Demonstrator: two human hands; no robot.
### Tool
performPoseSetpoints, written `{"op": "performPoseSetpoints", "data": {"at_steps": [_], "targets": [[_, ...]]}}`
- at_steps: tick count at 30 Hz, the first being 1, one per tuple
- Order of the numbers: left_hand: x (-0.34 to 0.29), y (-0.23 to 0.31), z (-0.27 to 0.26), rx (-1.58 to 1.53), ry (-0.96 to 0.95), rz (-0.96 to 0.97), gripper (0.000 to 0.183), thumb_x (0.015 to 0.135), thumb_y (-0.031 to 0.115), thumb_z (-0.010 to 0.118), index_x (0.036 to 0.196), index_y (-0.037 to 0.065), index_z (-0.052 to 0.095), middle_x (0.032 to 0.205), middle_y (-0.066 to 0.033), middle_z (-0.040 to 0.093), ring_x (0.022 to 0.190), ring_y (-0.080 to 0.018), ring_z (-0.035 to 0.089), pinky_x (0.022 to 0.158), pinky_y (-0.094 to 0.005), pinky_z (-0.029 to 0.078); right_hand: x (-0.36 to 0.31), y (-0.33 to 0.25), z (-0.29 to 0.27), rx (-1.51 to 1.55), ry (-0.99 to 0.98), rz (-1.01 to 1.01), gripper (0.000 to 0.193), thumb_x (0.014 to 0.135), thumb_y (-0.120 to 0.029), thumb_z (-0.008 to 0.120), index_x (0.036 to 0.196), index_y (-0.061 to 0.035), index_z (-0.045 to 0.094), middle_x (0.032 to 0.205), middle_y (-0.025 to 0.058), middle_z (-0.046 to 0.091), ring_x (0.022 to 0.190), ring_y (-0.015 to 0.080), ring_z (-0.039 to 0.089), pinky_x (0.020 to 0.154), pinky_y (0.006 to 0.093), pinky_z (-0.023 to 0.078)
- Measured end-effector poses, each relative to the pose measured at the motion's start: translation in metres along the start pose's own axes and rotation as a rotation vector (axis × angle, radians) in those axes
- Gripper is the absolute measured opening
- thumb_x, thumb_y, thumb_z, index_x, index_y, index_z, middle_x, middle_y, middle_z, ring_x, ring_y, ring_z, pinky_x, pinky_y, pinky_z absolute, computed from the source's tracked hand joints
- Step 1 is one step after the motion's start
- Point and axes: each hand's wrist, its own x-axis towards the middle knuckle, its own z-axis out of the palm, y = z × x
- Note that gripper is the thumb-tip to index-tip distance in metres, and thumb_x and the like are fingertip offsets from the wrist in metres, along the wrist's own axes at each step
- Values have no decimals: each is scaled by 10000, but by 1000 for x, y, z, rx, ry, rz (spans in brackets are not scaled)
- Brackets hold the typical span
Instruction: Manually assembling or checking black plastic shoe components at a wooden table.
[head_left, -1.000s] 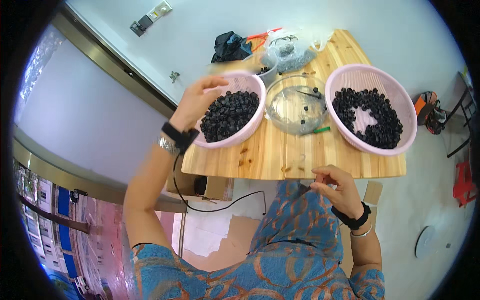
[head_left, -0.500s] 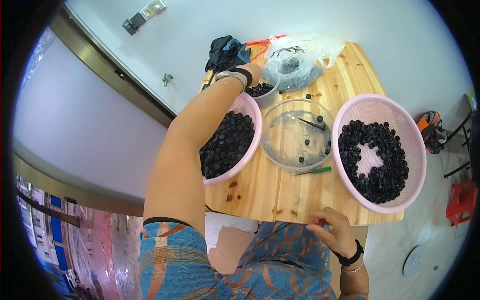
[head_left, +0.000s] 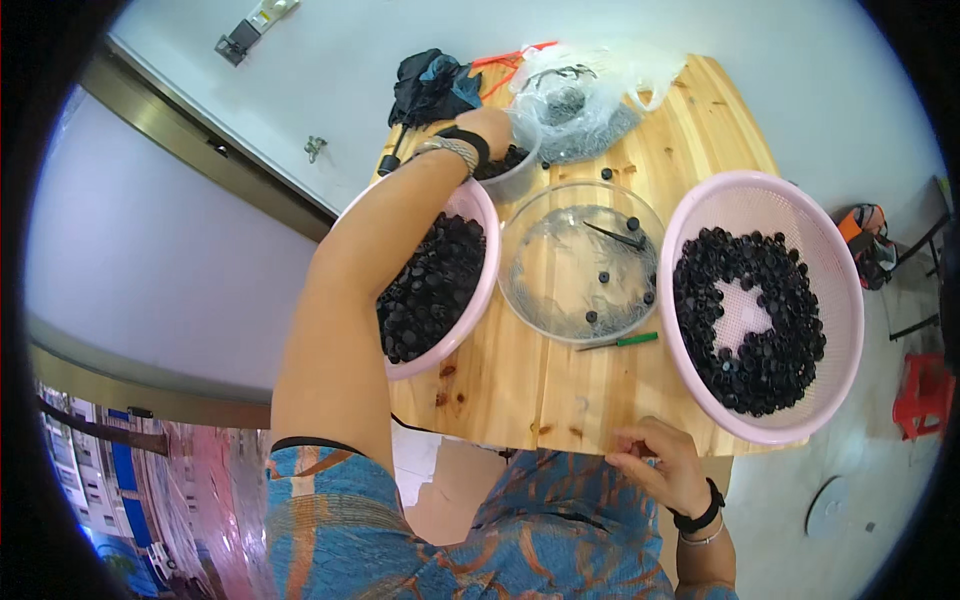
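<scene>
The left hand point(head_left: 488, 130) is hovering at the clear tub point(head_left: 522, 186) of black caps point(head_left: 508, 162) near the tabletop's point(head_left: 500, 400) back-left corner, fingers hidden; the right hand point(head_left: 660, 462), loosely curled, thumb apart, seemingly empty, is hanging over the front edge.

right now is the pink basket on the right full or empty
Partly filled: in the right pink basket, small black pieces lie around a bare patch of its bottom, with bare wall showing above them.

Kinda crumpled black umbrella point(head_left: 432, 88) dumped on the far left of the table point(head_left: 500, 395), some little metal fitting point(head_left: 315, 149) and a black plug point(head_left: 236, 44) on the wall point(head_left: 360, 60). Over right, a red stool point(head_left: 922, 395), an orange-and-black bag point(head_left: 866, 245), and a flat round grey thing point(head_left: 826, 507) on the floor point(head_left: 780, 545).
</scene>
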Motion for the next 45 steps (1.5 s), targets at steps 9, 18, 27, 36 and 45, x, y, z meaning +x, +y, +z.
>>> {"op": "performPoseSetpoints", "data": {"at_steps": [9, 18, 27, 36, 45], "targets": [[-21, -27, -13, -454, 256, 117, 148, 617, 134, 672, 621, 28, 568, 584, -88, 614, 533, -170, 599, 541, -279, 473, -5, -42, -13, -282, -56, -200, 239, 744, -159, 675, 925, -35, 582, 665, 72, 524, 602, 227, 523, 523, 323, 411], [-123, -21, -38, -1592, 305, 247, 180, 775, 96, 632, 925, -4, 621, 797, -47, 628, 688, -106, 598, 632, -214, 493, 69, -131, -26, -809, -35, -467, 180, 731, -130, 635, 872, -39, 572, 696, 108, 536, 633, 266, 550, 579, 350, 434], [-345, 28, -21, -2100, -389, 216, 161, 804, 9, 573, 963, 9, 546, 943, -74, 599, 767, -105, 572, 673, -228, 482, 211, -92, -31, -1628, -416, 33, 146, 630, -84, 649, 763, -25, 653, 718, 156, 624, 703, 313, 612, 611, 390, 485], [-408, 55, 86, -2352, -676, -4, 157, 836, 27, 567, 993, 15, 556, 957, -76, 594, 766, -105, 580, 694, -215, 496, 232, -62, 1, -1585, -446, 155, 123, 656, -58, 632, 751, 16, 660, 774, 180, 649, 696, 296, 647, 622, 373, 514], [-410, 61, 114, -2499, -728, -37, 150, 853, 51, 557, 994, 1, 555, 952, -81, 595, 800, -112, 577, 705, -221, 494, 262, -50, 3, -1575, -385, 274, 109, 689, -39, 597, 740, 40, 653, 746, 168, 652, 637, 247, 653, 571, 351, 513]]}}
